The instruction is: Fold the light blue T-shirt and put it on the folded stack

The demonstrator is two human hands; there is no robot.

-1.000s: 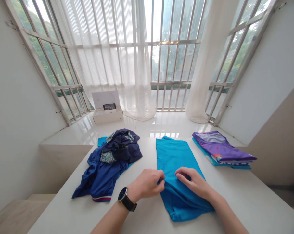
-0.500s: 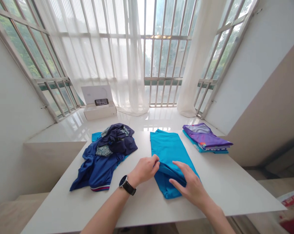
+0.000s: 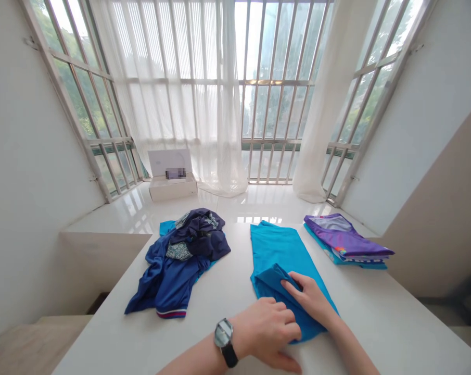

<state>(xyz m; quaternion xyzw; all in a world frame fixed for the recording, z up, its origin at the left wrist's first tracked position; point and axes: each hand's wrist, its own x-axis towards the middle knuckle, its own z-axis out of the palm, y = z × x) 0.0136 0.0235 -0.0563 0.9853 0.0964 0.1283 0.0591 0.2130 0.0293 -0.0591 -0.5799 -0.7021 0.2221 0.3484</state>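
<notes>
A bright blue garment [image 3: 278, 250] lies lengthwise in the middle of the white table [image 3: 395, 323], with its near part folded over itself. My left hand [image 3: 268, 333], a watch on its wrist, grips the garment's near end close to the table's front. My right hand [image 3: 309, 297] rests flat on the folded flap, its fingers pointing left and pressing the cloth down. The two hands are nearly touching.
A loose heap of dark blue clothes [image 3: 180, 260] lies at the table's left. A folded stack topped by a purple garment [image 3: 344, 242] sits at the right. A white box [image 3: 172, 179] stands on the shiny window ledge beyond, before sheer curtains and barred windows.
My left hand has moved from the garment's left edge down to its near end. The near part is now folded further over, and my right hand holds the flap down.
</notes>
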